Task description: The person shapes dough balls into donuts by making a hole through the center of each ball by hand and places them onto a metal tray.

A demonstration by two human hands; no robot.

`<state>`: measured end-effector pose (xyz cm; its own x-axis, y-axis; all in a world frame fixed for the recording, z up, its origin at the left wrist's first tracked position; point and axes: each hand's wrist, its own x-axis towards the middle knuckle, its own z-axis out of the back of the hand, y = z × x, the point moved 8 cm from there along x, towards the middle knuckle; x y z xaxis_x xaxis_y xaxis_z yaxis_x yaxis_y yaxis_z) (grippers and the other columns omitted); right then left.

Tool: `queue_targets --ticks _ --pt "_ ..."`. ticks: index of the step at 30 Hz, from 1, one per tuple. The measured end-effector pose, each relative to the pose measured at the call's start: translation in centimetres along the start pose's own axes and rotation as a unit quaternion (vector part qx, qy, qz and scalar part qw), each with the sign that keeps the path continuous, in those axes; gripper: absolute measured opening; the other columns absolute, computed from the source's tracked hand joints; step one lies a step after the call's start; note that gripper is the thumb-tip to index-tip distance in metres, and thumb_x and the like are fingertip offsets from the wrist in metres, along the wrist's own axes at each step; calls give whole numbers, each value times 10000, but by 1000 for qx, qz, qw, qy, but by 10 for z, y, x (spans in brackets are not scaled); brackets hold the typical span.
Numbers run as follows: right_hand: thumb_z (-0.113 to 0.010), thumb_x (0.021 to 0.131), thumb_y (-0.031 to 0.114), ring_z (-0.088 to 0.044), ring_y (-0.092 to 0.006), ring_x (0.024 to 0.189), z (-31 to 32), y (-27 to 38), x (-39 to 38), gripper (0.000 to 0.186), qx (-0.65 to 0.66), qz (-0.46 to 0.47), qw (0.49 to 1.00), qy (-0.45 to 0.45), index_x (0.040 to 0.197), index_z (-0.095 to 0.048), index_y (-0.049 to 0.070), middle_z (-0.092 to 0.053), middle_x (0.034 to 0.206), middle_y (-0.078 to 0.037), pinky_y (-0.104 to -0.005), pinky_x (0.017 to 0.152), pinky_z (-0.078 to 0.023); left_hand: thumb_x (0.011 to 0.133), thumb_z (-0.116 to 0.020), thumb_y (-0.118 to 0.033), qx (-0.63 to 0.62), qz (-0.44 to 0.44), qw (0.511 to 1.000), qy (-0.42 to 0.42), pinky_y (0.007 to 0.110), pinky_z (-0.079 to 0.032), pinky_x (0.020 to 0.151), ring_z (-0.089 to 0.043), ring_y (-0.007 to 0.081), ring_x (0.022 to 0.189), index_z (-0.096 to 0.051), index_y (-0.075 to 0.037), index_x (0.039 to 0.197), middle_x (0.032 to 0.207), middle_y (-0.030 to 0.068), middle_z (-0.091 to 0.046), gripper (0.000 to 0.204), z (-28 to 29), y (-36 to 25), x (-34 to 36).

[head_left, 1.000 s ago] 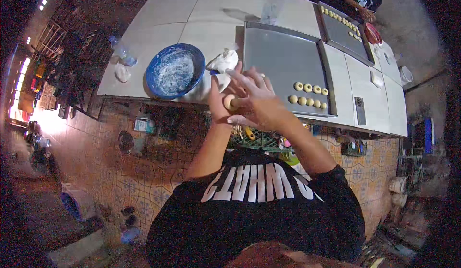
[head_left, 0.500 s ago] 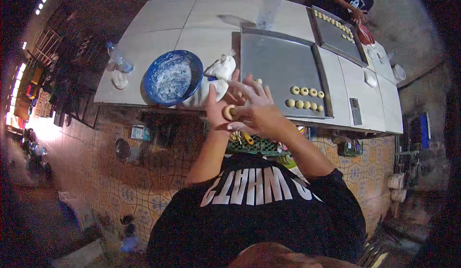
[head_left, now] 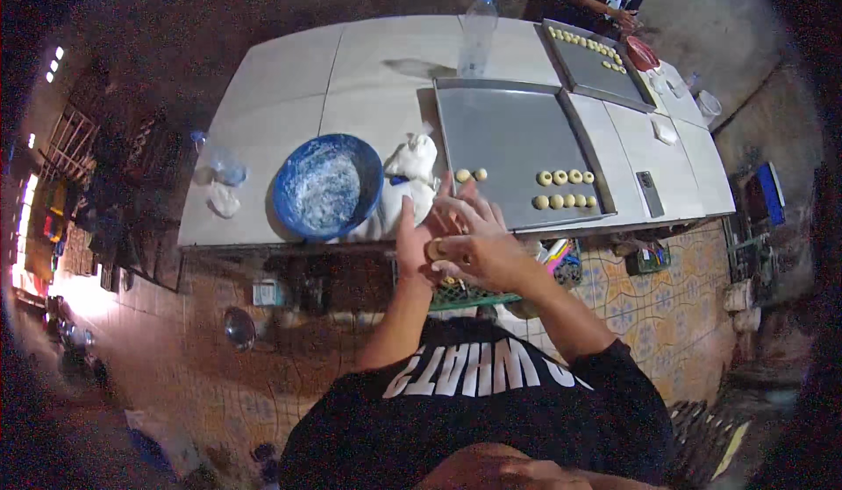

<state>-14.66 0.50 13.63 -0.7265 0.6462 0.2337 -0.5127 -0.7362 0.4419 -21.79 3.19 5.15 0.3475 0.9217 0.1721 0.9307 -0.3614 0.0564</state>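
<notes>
And here we are, right over the table's (head_left: 368, 60) near edge: the left hand (head_left: 416, 257) lies palm up, fingers loosely spread, while the right hand (head_left: 493, 257) leans across it, upper fingers stretched apart, a lower fingertip on the dough ball (head_left: 434, 249). Whether the thumb helps pinch, I can't tell! The neat way to do this, I'd say: cup the palm firmly underneath, press dead centre, and ease off before the wall splits. So where's the dough? In the left palm, just beneath that right fingertip, partly hidden, well short of the outstretched fingers. Beyond them sits the metal tray (head_left: 509, 130), hollowed pieces (head_left: 574, 177) in a row.
</notes>
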Motion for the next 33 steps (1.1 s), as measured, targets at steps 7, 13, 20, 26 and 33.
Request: queue_targets --ticks 7,13,20,26,33 --pt "-834 819 333 -431 -451 1382 -23 1 -2 283 -33 -51 996 -62 1058 -788 190 -477 1539 -128 -604 1092 -389 1027 -348 -716 73 -2 997 -33 479 -263 1278 -242 331 1587 -288 -106 1658 1693 227 -287 879 10 -14 0" --pt "-798 851 190 -637 -390 1165 -21 -1 22 194 35 -74 994 -66 1014 -805 84 -686 1315 -131 -483 990 -510 1043 -302 -708 52 5 999 10 468 -233 1288 -144 307 1622 -275 -124 1661 1734 195 -202 851 9 -28 -2" --pt "-817 861 214 -716 -408 885 -24 7 30 306 93 -126 985 -79 1111 -763 46 -750 1025 -205 -466 788 -568 1056 -344 -665 44 2 999 -29 530 -293 1257 -213 341 1600 -317 -63 1603 1698 228 -278 813 10 -40 -11" --pt "-741 928 312 -697 -460 954 -25 -10 21 291 95 -252 958 -97 1044 -731 46 -716 990 -260 -538 815 -545 1060 -330 -660 -92 24 995 -28 519 -301 1251 -257 360 1582 -343 -69 1569 1667 233 -341 780 19 -34 0" --pt "-817 872 289 -674 -407 971 -24 -26 28 336 36 -201 969 -142 1060 -751 19 -703 1048 -212 -491 886 -526 1066 -296 -648 29 3 999 -34 509 -239 1282 -258 347 1584 -345 -82 1569 1672 234 -325 759 20 -25 10"
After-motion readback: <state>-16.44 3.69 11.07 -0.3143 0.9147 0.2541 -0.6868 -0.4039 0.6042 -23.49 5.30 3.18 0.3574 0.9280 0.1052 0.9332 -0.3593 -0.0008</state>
